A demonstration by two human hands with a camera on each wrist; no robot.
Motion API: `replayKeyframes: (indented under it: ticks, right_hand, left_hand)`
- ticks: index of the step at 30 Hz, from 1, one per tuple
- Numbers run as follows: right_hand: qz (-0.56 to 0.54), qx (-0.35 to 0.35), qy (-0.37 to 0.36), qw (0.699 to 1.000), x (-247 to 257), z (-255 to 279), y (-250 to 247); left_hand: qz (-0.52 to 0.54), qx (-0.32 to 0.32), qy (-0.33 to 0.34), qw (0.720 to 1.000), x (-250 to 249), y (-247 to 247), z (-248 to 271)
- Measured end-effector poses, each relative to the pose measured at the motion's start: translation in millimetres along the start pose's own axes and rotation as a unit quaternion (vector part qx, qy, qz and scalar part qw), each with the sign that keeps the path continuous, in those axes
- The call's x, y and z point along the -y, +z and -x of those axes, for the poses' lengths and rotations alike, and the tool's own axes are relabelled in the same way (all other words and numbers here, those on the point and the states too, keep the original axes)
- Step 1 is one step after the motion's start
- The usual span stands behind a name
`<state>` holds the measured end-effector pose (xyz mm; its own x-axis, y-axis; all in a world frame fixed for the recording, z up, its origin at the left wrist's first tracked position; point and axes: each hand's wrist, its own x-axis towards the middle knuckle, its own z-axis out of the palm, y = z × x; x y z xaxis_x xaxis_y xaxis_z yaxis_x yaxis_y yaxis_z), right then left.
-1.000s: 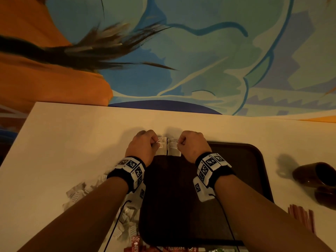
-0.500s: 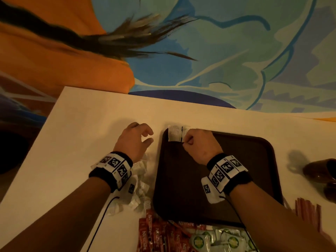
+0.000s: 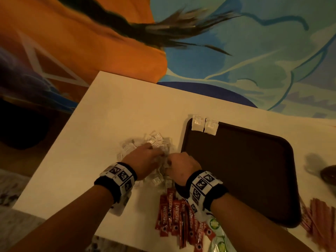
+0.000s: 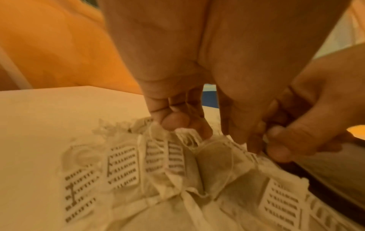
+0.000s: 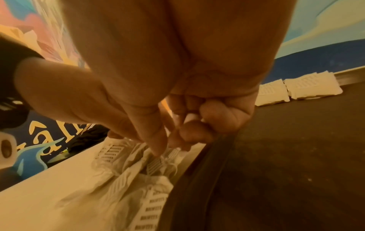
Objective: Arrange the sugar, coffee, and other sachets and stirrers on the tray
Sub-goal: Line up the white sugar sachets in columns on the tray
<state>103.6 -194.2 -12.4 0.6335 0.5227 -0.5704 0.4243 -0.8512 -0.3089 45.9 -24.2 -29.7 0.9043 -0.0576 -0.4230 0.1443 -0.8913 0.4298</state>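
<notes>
- Half a second ago the right hand [image 3: 179, 163] was at the far-left corner of the dark brown plastic tray [image 3: 245, 171] and the left hand [image 3: 145, 159] hung over the bare table; both have now pulled back to the loose heap of small white paper sugar sachets [image 3: 154, 142], just beside the tray at its 9 o'clock.
- Two white sachets [image 3: 204, 124] are left side by side at the tray's 11 o'clock corner, leaning on its rim, with no hand near them. I take that as the start of a row, with the next pick-up under way.
- Left hand: fingers [image 4: 175, 121] curled down into the heap and touching paper; whether they actually pinch a sachet I cannot tell.
- Right hand: thumb and fingers [image 5: 195, 131] bunched over the sachets at the tray's left edge; the wrist view is blurred, so a real grip cannot be confirmed either.
- Most of the job looks undone. The red stick-shaped coffee sachets [image 3: 174, 215] lie on the pale tabletop [image 3: 112, 120] at the tray's 7 o'clock, green-printed sachets [image 3: 216, 231] beside them, and the reddish stirrers [image 3: 320, 219] off the tray's 4 o'clock corner.
- The heap is tangled, so lifting one sachet cleanly may drag its neighbours.
</notes>
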Motion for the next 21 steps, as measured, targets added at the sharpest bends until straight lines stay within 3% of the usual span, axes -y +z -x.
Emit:
replayKeyframes:
  ticks: [3, 9, 16, 21]
  right_hand:
    - [0.005, -0.017, 0.026, 0.999, 4, -5, 5]
    - [-0.066, -0.016, 0.06, 0.996, 3, -9, 6]
    - [-0.151, -0.046, 0.009, 0.987, -13, 2, -2]
    - [-0.208, -0.072, -0.013, 0.975, -30, 14, -18]
  left_hand:
    - [-0.039, -0.027, 0.023, 0.999, 0, 10, -5]
    - [-0.04, -0.026, -0.009, 0.999, -4, 3, -12]
    - [-0.002, -0.014, 0.0, 1.0, 0, -20, -5]
    - [0.059, -0.055, -0.014, 0.997, 5, -40, 11]
